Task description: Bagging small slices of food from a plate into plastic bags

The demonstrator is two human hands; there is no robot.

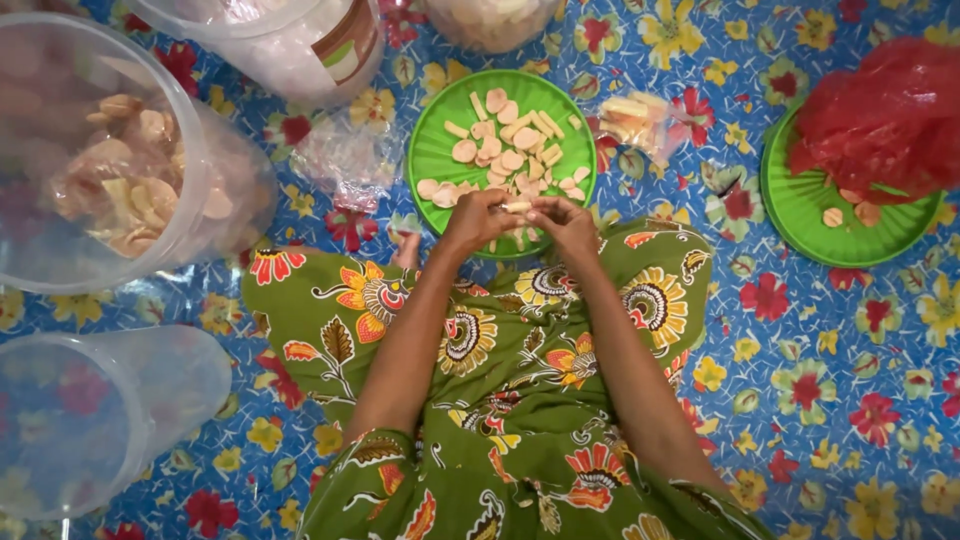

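Your left hand (478, 222) and right hand (566, 225) meet at the near rim of the round green plastic plate (432, 150), and the fingers (500, 207) of both are pinched together on one small pale cracker piece (517, 207) held between them. Just beyond your fingers the plate carries a loose heap of pale round and stick-shaped crackers (510, 145), so by the look of it much is left to handle. Left of your fingers, well apart, a clear plastic tub (95, 150) holds a bag of round crackers, and the clear plastic bucket (90, 420) nearer you shows nothing inside. Right of your fingers, a small clear bag of crackers (640, 120) lies just beside the plate's rim; further right a second green plate (800, 215) bears a red plastic bag (885, 115). Open floral floor mat (830, 400) lies to the right, nearer you than that plate; your lap fills the space under your wrists
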